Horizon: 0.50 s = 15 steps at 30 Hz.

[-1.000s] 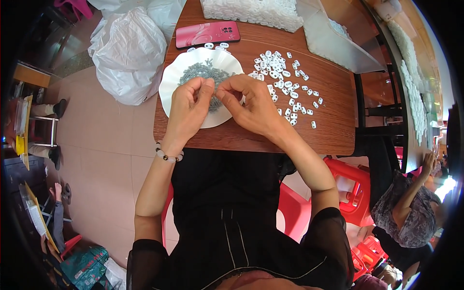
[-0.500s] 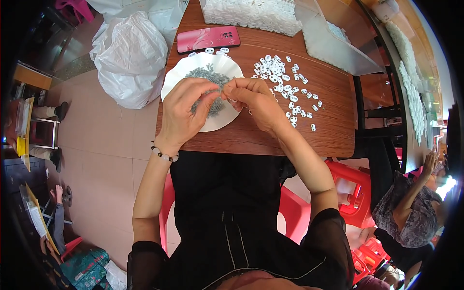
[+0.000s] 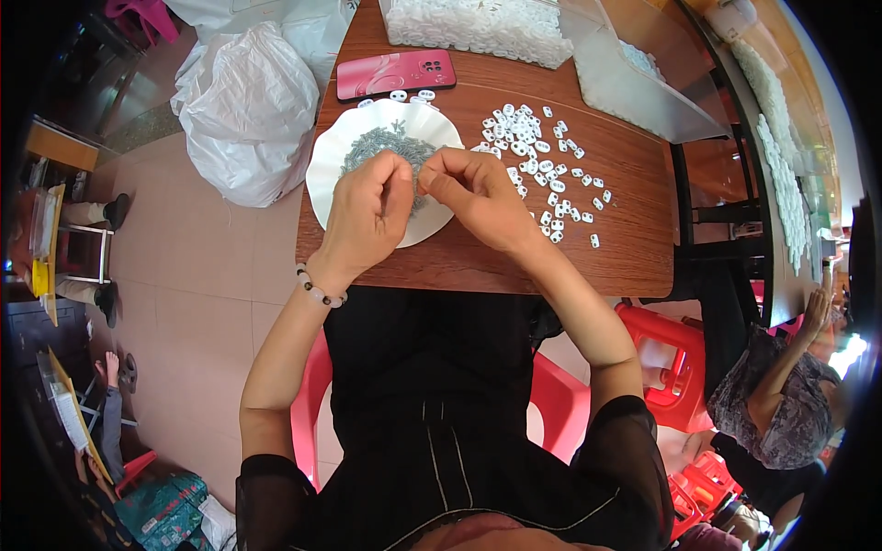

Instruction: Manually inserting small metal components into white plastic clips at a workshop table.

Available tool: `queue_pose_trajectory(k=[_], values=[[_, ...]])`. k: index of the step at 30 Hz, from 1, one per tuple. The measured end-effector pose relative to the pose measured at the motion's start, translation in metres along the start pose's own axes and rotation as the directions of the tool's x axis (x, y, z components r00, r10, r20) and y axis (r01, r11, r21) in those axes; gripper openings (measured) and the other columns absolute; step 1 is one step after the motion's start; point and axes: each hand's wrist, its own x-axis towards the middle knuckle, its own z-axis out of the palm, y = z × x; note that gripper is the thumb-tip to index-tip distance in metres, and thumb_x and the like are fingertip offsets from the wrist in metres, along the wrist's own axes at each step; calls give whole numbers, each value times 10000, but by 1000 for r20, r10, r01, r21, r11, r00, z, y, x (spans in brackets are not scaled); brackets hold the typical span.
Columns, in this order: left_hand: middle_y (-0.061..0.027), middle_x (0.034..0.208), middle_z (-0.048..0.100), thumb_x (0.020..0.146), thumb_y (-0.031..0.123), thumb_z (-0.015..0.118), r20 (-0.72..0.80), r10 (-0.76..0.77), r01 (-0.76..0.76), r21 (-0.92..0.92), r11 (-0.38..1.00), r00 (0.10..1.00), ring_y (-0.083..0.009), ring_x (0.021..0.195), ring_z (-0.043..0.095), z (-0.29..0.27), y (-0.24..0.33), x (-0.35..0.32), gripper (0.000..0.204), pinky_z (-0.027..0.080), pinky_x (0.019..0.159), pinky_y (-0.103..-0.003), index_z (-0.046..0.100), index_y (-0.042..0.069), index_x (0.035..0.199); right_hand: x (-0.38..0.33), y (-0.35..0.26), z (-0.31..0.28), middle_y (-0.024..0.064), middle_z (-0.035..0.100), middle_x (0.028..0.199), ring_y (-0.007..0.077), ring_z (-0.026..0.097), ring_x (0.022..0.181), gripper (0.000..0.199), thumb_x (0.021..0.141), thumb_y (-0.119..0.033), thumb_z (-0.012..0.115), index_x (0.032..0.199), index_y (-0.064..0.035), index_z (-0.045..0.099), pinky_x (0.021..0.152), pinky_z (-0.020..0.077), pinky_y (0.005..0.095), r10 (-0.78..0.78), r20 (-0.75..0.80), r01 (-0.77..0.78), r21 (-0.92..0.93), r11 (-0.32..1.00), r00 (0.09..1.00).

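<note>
Over a white wavy-rimmed plate (image 3: 323, 174) my two hands are close together. A heap of small grey, see-through plastic pieces (image 3: 390, 140) lies on the plate, partly covered by my fingers. The fingers of my left hand (image 3: 366, 216) are curled in toward the thumb, their tips turned from view. My right hand (image 3: 482, 200) is pinched, thumb against fingers, just right of the left fingertips. Whatever either pinch holds is too small or hidden to name. To the right of the plate lie many small white tags with dark marks (image 3: 522, 138), scattered over the wooden table (image 3: 634, 248).
A pink phone (image 3: 395, 75) lies behind the plate. Clear bins of white pieces (image 3: 478, 32) stand along the back, with a slanted white panel (image 3: 634, 101) at right. A white plastic sack (image 3: 246, 110) is on the left. Another person (image 3: 781, 395) sits at the far right.
My left hand has shifted slightly right and down, its fingers curling further in. The right hand stays nearly in place, and the gap between the hands shows a little more.
</note>
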Motion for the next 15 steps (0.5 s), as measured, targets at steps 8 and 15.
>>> queue_pose_trajectory(k=[8,15], values=[[31,620,443,971,175,438,112,-445,437,-506,744,888,-41,577,407,-3,-10,0,262,318,522,-205,487,59,741,7,2,-3,81,616,727,104,534,665,114,832,-86,671,873,16,642,591,422,250,-321,-45,266,-458,848,946],[34,619,446,982,206,454,145,-414,430,-470,771,899,-31,571,401,-1,3,-8,284,316,522,-199,496,60,742,-1,-10,-4,62,633,712,84,525,616,143,820,-103,716,894,14,678,565,430,234,-192,-111,133,-401,907,975]])
